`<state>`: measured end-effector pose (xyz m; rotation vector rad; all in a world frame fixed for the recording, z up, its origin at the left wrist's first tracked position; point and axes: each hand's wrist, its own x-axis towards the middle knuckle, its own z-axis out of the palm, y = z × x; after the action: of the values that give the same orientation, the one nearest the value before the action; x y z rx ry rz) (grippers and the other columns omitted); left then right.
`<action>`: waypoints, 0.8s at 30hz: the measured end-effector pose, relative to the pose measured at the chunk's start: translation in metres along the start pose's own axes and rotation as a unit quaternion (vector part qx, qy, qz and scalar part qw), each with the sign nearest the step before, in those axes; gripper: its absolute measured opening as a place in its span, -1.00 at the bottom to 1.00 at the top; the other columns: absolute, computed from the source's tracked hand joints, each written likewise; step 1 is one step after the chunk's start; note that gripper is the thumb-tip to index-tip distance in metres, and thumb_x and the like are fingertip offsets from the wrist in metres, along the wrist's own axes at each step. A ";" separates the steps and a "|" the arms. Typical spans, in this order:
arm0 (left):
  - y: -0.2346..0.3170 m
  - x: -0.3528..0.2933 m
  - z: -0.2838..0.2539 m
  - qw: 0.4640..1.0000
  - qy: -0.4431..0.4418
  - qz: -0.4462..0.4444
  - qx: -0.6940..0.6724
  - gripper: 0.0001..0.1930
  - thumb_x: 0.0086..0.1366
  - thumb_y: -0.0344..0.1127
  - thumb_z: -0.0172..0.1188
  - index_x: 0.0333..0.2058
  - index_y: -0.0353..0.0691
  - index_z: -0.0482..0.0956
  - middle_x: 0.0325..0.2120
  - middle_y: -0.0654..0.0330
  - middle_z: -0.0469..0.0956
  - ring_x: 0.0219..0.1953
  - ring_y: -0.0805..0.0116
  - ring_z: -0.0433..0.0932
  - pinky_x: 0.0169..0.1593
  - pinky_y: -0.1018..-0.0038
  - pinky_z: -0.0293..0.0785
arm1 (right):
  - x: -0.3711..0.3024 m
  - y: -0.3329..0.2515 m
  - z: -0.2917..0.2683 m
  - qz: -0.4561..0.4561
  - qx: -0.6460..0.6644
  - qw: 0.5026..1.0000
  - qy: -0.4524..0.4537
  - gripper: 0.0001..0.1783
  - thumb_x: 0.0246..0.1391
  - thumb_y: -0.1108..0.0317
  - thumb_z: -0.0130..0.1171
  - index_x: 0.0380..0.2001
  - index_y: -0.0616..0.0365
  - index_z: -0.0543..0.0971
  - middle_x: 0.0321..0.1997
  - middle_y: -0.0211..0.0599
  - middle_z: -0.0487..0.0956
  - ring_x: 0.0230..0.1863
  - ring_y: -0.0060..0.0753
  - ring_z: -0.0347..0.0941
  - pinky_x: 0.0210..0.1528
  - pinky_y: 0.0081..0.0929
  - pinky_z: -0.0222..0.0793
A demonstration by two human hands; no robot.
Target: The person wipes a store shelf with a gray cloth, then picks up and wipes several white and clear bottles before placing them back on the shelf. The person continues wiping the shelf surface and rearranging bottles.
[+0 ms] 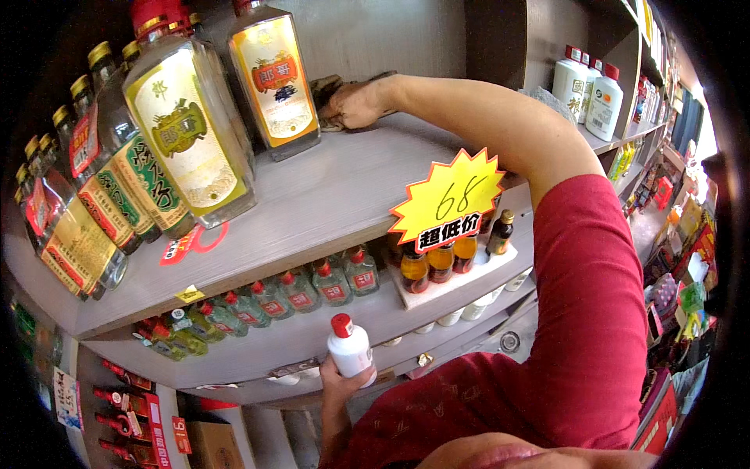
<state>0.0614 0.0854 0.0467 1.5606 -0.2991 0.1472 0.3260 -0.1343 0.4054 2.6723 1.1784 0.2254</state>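
My left hand (341, 388), low in the middle of the head view, is closed around a white bottle with a red cap (351, 349), held upright in front of the shelves. My right arm reaches far across the upper shelf (375, 160). There my right hand (358, 106) is closed on a dark, crumpled cloth (331, 92) that touches the shelf surface near the back panel. Just left of the cloth stands a clear square bottle with a yellow and white label (275, 86). A larger, similar bottle (190, 129) is nearer to me on the left.
Several glass bottles (74, 211) crowd the shelf's left end. A yellow starburst price sign (447, 195) juts from the shelf's front edge. Below are small red-capped clear bottles (301, 289) and amber bottles (440, 262). White bottles (603, 102) stand in a compartment at the right.
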 end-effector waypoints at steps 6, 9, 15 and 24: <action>-0.002 -0.010 -0.005 0.998 0.048 -0.037 0.014 -0.41 -0.27 -0.35 0.44 -0.16 -0.34 0.46 -0.28 0.14 0.55 -0.26 0.34 0.54 -0.12 0.36 0.44 | -0.052 0.077 0.012 0.105 -0.144 0.967 -0.183 -0.60 -0.07 0.45 -0.08 -0.11 0.41 0.43 -0.18 0.15 0.50 -0.23 -0.10 0.43 -0.23 -0.24 0.36; 0.002 -0.004 0.000 0.997 0.047 -0.039 -0.039 -0.40 -0.28 -0.35 0.43 -0.16 -0.34 0.47 -0.28 0.15 0.55 -0.25 0.33 0.54 -0.11 0.36 0.44 | -0.117 0.105 -0.002 0.257 -0.100 0.943 -0.188 -0.58 -0.11 0.49 -0.09 -0.11 0.41 0.43 -0.24 0.12 0.52 -0.31 -0.16 0.42 -0.30 -0.24 0.35; 0.014 -0.001 0.002 0.996 0.039 -0.048 -0.064 -0.50 -0.19 -0.43 0.34 -0.17 -0.36 0.46 -0.31 0.16 0.53 -0.28 0.35 0.54 -0.13 0.37 0.45 | -0.129 0.127 0.013 0.273 -0.056 0.957 -0.083 -0.63 -0.18 0.52 -0.10 -0.24 0.48 0.48 -0.29 0.11 0.53 -0.29 -0.11 0.43 -0.27 -0.16 0.34; -0.004 0.003 -0.004 0.997 0.003 -0.052 -0.063 -0.46 -0.19 -0.46 0.36 -0.14 -0.35 0.43 -0.31 0.17 0.53 -0.28 0.37 0.53 -0.14 0.38 0.45 | -0.134 -0.006 -0.036 0.034 -0.024 0.998 -0.038 -0.78 -0.43 0.40 0.08 -0.62 0.34 0.54 -0.62 0.01 0.50 -0.50 -0.09 0.45 -0.38 -0.22 0.36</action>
<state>0.0659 0.0895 0.0439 1.4469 -0.2179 0.0513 0.2242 -0.2254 0.4319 2.6575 1.0471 0.1582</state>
